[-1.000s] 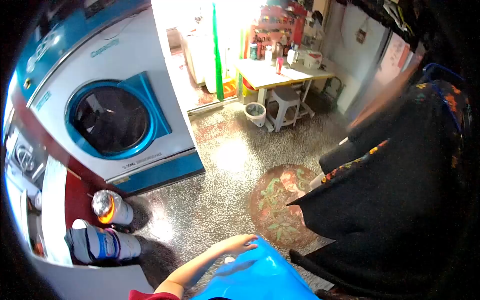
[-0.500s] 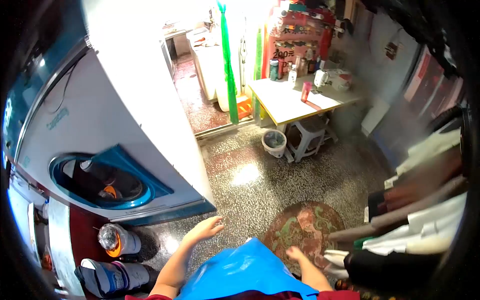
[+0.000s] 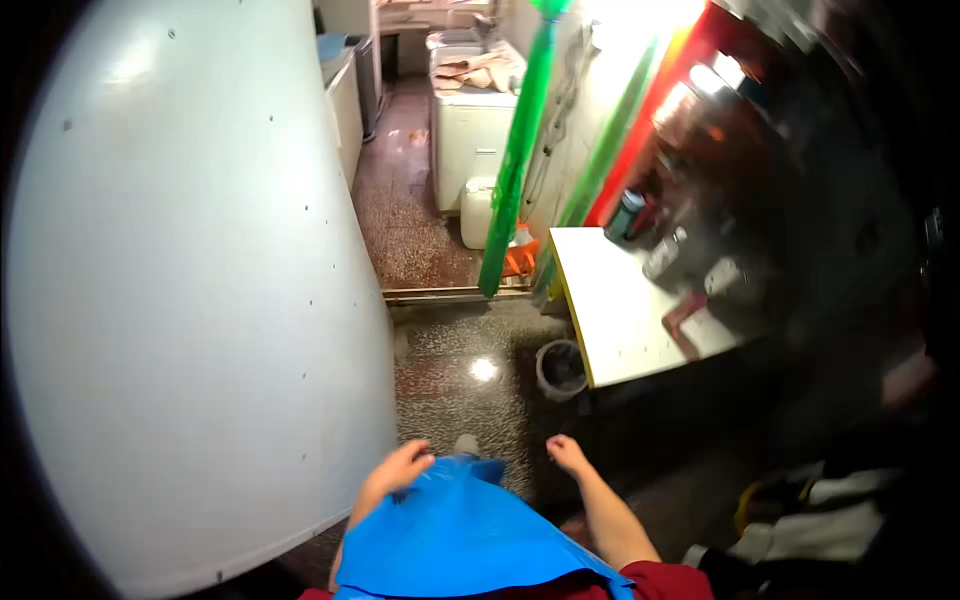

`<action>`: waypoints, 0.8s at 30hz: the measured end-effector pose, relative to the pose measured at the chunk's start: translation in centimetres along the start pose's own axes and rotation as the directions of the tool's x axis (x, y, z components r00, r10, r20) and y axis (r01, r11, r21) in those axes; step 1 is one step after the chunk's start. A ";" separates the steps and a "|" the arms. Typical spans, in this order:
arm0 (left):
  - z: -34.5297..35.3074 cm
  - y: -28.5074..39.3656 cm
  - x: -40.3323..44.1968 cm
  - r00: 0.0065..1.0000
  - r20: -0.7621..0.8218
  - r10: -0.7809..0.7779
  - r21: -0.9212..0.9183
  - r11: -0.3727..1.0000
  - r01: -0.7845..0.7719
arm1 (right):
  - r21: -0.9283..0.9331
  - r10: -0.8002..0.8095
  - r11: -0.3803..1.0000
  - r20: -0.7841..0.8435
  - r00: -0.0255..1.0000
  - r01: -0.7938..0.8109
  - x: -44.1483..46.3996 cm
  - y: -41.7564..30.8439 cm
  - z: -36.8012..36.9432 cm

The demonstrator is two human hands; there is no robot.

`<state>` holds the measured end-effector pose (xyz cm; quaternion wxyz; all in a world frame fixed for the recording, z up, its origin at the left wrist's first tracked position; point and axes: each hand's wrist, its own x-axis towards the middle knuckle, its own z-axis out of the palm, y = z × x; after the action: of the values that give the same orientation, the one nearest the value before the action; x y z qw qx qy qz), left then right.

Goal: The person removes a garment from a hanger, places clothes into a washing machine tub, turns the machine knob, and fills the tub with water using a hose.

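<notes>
My left hand (image 3: 402, 468) is low in the view, just left of the blue apron (image 3: 450, 530), its fingers bent and nothing visible in them. To the right of the apron my right hand (image 3: 566, 453) hangs over the floor, fingers curled in; whether anything is inside is too small to tell. The tip of a shoe (image 3: 466, 444) shows between the hands. Close by on the left stands the large white side of a machine (image 3: 200, 300).
A white table (image 3: 620, 310) with bottles stands right of centre, a bin (image 3: 561, 370) at its corner. A doorway with a metal sill (image 3: 440, 296) lies ahead, with a green curtain (image 3: 520, 160) tied beside it. Clothes (image 3: 815, 530) are at the lower right.
The doorway and table are nearer, and the machine's side panel now fills the left. Its round door and the buckets have left the view. My right hand, hidden at first, now shows beside the apron.
</notes>
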<state>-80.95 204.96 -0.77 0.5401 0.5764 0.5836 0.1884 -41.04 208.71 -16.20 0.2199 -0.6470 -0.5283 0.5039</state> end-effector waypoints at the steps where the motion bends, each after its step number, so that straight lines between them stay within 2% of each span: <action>1: -0.7 0.1 3.4 0.997 -0.074 -0.009 -0.089 0.996 0.002 | 0.093 0.201 0.974 0.055 0.978 -0.205 0.8 1.1 -1.3; 2: -2.2 2.7 5.9 0.983 -0.181 0.037 -0.028 0.999 -0.043 | 0.077 0.349 0.929 0.146 0.926 -0.363 1.6 1.2 -2.8; 3: -3.8 5.3 7.9 0.979 -0.204 0.006 -0.053 0.998 -0.018 | 0.053 0.402 0.909 0.146 0.904 -0.413 2.2 1.5 -3.7; 4: -6.7 7.8 9.2 0.983 -0.180 0.023 -0.083 0.996 -0.038 | 0.018 0.434 0.897 0.152 0.888 -0.442 3.0 1.0 -3.8; 5: -8.5 9.9 11.1 0.986 -0.159 0.040 -0.099 0.993 -0.056 | -0.149 0.359 0.929 0.136 0.923 -0.340 3.6 -1.1 -4.8; 6: -10.4 11.1 13.0 0.996 -0.083 0.015 -0.106 0.994 -0.023 | -0.163 0.353 0.930 0.138 0.925 -0.330 4.5 -1.3 -5.3; 7: -12.4 11.8 15.5 1.000 -0.003 -0.008 -0.112 0.994 0.007 | -0.028 0.458 0.888 0.136 0.878 -0.459 6.0 -2.1 -5.4; 8: -13.9 12.0 18.3 1.000 0.031 0.004 -0.128 0.992 0.000 | -0.036 0.457 0.889 0.152 0.876 -0.457 8.8 -3.9 -5.2; 9: -15.4 12.2 21.1 1.000 0.022 -0.005 -0.126 0.992 0.007 | -0.001 0.424 0.902 0.173 0.889 -0.431 12.1 -5.6 -4.8; 11: -18.0 12.7 27.6 0.995 -0.001 0.098 -0.054 0.994 -0.098 | 0.065 0.362 0.922 0.203 0.910 -0.382 19.4 -10.0 -4.8; 13: -21.3 12.8 33.9 0.994 -0.007 0.108 0.007 0.994 -0.108 | 0.122 0.311 0.932 0.219 0.925 -0.342 25.9 -15.0 -5.6; 14: -22.9 12.4 37.3 0.995 -0.031 0.095 0.094 0.991 -0.092 | 0.151 0.273 0.938 0.224 0.935 -0.311 30.2 -17.5 -6.2; 16: -26.7 13.0 42.9 0.993 -0.101 0.053 0.250 0.968 -0.026 | -0.104 -0.037 0.993 0.176 0.984 0.056 42.2 -20.9 -5.1; 17: -28.7 13.5 45.1 0.989 -0.146 0.027 0.316 0.948 0.021 | -0.175 -0.098 0.974 0.247 0.964 0.144 47.2 -25.0 -4.7; 18: -31.1 14.7 47.1 0.985 -0.172 0.011 0.368 0.928 0.054 | -0.206 -0.130 0.961 0.246 0.960 0.183 51.2 -29.7 -3.8; 19: -33.6 16.0 49.0 0.976 -0.218 0.013 0.336 0.940 0.063 | -0.144 -0.251 0.944 0.267 0.930 0.296 55.6 -33.7 -2.7; 21: -38.3 17.4 51.8 0.941 -0.333 0.060 0.182 0.983 0.001 | -0.037 -0.286 0.950 0.288 0.914 0.309 62.6 -42.9 0.0; 24: -44.1 15.5 57.0 0.899 -0.433 -0.065 -0.077 0.996 0.035 | 0.136 -0.272 0.962 0.392 0.879 0.237 71.5 -53.0 4.3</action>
<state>-96.95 276.76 3.96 0.4201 0.4860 0.6974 0.3177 -74.07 290.60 -4.66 0.1964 -0.4432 -0.6213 0.6156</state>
